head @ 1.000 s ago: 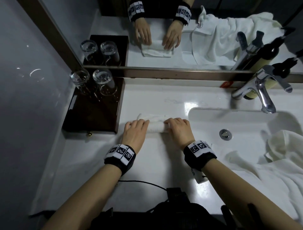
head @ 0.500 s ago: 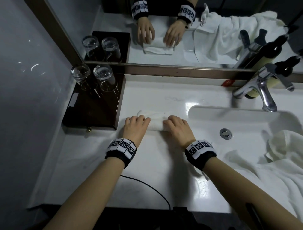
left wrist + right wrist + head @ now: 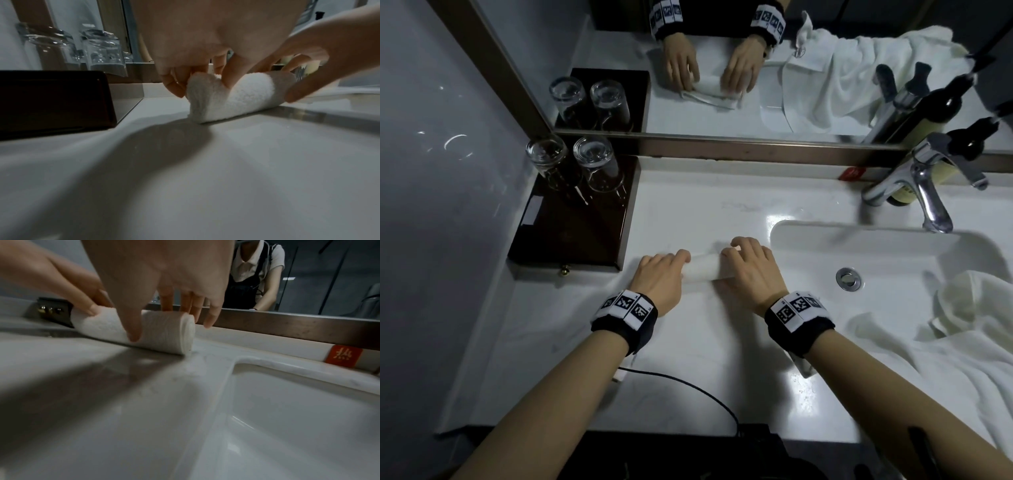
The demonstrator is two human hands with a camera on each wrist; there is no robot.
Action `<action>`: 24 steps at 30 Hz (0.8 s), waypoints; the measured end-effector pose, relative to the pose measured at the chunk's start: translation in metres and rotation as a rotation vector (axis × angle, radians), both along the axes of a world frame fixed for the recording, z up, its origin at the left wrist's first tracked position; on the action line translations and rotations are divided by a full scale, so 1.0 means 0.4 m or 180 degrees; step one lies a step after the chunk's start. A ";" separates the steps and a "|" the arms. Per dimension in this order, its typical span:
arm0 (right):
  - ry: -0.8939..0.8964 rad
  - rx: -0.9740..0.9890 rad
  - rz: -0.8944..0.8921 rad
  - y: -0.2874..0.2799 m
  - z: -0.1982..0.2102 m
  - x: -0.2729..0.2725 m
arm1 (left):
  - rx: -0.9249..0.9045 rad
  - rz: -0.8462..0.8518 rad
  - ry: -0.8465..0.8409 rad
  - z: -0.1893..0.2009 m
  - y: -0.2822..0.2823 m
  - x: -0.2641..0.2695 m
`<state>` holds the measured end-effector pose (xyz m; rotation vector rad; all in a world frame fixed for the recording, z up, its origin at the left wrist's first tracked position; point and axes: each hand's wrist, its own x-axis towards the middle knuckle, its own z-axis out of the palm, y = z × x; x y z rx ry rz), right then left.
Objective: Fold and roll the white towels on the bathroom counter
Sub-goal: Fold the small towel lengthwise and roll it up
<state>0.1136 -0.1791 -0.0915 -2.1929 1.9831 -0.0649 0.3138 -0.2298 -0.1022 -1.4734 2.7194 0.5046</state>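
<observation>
A small white towel [image 3: 703, 269] lies as a tight roll on the white counter [image 3: 688, 359], just left of the sink. My left hand [image 3: 671, 265] grips its left end; in the left wrist view the fingers curl over the roll [image 3: 236, 99] and the thumb presses its front. My right hand [image 3: 743, 260] grips the right end; the right wrist view shows the thumb on the front of the roll [image 3: 160, 334] and the fingers behind it. In the mirror a short flat tail of towel still lies beyond the roll.
A dark wooden tray [image 3: 571, 233] with two upturned glasses [image 3: 571, 164] stands close on the left. The sink basin [image 3: 893, 260] and chrome faucet [image 3: 924, 192] are on the right. Loose white towels [image 3: 962, 349] spill over the basin's right side. A black cable [image 3: 688, 387] crosses the near counter.
Both hands have rolled the towel a little farther from me; the flat part ahead of the roll has shrunk and the roll now shows between the hands.
</observation>
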 end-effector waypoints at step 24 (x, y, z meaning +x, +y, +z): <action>0.0281 0.0083 -0.0048 0.014 -0.022 0.019 | -0.0374 0.0056 -0.0586 0.010 -0.003 -0.033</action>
